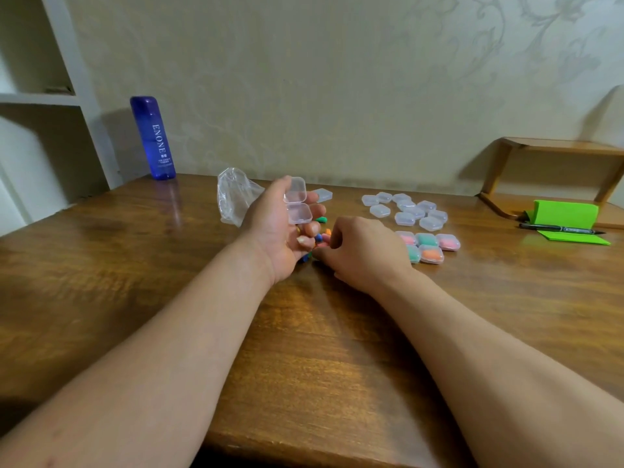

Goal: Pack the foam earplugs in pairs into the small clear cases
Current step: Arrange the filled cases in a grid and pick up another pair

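From the head view, a wooden table (pixel 304 332) fills the scene, with both bare forearms reaching from the near edge to its middle. The left hand (pixel 280 231) is raised a little off the table, palm turned inward. Its grip is curled round an open case (pixel 299 211) of clear plastic, which looks empty, its lid hinged up on the far side. The right hand (pixel 364 251) lies palm down just right of it, fingers bent down into the loose earplugs (pixel 322 236). Its grip is nearly closed there, but I cannot tell whether it has hold of one, since the fingertips are hidden. These earplugs lie in a small heap on the table between and under the two hands, green, orange, blue and pink showing. To the right of the right hand, touching one another in two short rows, sit the filled cases (pixel 429 246) holding pink, green and orange plugs. Farther off is a cluster of closed empty cases (pixel 408 211), and a lone case (pixel 324 194) lies just beyond the left hand. A crumpled clear plastic bag (pixel 233 197) lies far left of that hand. A blue bottle (pixel 153 138) stands upright at the far left corner. At the far right lie a green folded sheet (pixel 567 214) and a black marker (pixel 557 228) across it, in front of a low wooden rack (pixel 553 153).
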Action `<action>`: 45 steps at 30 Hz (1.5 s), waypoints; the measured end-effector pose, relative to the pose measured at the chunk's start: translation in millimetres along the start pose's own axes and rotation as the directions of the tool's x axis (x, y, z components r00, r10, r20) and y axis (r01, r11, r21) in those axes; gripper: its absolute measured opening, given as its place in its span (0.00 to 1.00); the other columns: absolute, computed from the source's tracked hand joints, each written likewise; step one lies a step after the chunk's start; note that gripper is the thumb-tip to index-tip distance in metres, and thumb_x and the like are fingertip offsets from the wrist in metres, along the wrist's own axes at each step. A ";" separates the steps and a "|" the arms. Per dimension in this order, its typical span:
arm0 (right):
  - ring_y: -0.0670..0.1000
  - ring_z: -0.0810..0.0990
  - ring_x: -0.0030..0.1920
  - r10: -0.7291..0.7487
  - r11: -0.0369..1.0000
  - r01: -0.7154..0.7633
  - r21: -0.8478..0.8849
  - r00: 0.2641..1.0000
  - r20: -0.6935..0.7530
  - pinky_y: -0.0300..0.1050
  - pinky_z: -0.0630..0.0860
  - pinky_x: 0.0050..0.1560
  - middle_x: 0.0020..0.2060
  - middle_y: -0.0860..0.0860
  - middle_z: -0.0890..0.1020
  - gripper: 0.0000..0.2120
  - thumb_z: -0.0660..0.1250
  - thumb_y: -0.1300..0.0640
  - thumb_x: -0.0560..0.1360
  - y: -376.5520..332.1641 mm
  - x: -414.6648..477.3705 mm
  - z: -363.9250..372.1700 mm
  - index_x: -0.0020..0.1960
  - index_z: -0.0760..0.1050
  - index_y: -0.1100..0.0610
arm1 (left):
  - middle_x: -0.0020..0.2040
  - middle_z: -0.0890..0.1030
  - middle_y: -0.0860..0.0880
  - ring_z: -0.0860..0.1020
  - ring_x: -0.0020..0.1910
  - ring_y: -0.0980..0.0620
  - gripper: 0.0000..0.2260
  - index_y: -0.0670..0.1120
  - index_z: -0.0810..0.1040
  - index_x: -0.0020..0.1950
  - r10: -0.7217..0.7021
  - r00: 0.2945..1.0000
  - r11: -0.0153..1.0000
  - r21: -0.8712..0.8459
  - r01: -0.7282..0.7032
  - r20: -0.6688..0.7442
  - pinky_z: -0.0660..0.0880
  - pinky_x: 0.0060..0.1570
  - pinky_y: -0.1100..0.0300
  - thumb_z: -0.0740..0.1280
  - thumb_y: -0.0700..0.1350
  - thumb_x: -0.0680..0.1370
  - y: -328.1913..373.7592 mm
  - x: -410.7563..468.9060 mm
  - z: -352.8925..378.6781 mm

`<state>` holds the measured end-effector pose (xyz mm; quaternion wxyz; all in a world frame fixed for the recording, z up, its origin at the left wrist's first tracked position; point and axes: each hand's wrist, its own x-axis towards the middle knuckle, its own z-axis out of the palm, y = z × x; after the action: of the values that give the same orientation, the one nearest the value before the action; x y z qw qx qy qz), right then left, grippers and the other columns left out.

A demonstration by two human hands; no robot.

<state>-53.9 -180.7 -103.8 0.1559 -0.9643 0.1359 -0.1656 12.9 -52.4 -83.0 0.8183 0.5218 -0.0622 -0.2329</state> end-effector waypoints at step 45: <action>0.44 0.77 0.44 -0.215 0.915 0.277 0.294 0.950 -0.227 0.39 0.70 0.41 0.44 0.45 0.80 0.03 0.72 0.52 0.79 5.8 -11.5 -19.7 0.50 0.84 0.48 | 0.42 0.79 0.48 0.72 0.34 0.54 0.28 0.43 0.75 0.78 -0.134 0.958 0.989 0.093 0.114 0.254 0.71 0.41 0.58 0.54 0.60 0.88 -10.4 -3.2 2.5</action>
<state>-72.7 -187.4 -91.3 0.2754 -0.9149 -0.0017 -0.2950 5.9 -56.7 -90.7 0.7661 0.5209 -0.1449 -0.3475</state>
